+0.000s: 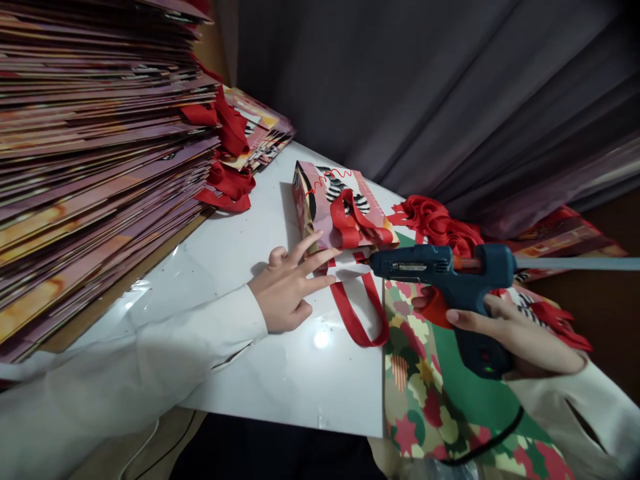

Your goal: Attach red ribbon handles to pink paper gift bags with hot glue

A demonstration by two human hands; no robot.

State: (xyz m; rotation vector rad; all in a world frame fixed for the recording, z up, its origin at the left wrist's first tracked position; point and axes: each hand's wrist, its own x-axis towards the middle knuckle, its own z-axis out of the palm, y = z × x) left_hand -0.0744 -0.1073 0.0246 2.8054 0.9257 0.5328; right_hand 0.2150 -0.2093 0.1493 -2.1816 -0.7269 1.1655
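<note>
A dark blue hot glue gun (440, 267) is gripped in my right hand (520, 333), its orange trigger under my fingers and a glue stick jutting from its back. The nozzle points left at the near edge of a pink paper bag (320, 213) with a zebra print. Fingers spread, my left hand (287, 293) rests at that edge, with fingertips on a white strip there. One red ribbon handle (357, 327) loops toward me from the edge. Another red ribbon (350, 220) lies folded on top of the bag. Whether glue is coming out I cannot tell.
A tall stack of flat printed bags (100, 167) fills the left, with red ribbons hanging out. Right of the bag lie a heap of red ribbon (435, 220) and a green patterned sheet (465, 367). A dark curtain (400, 87) hangs behind the white table (280, 373). The gun's black cord trails below.
</note>
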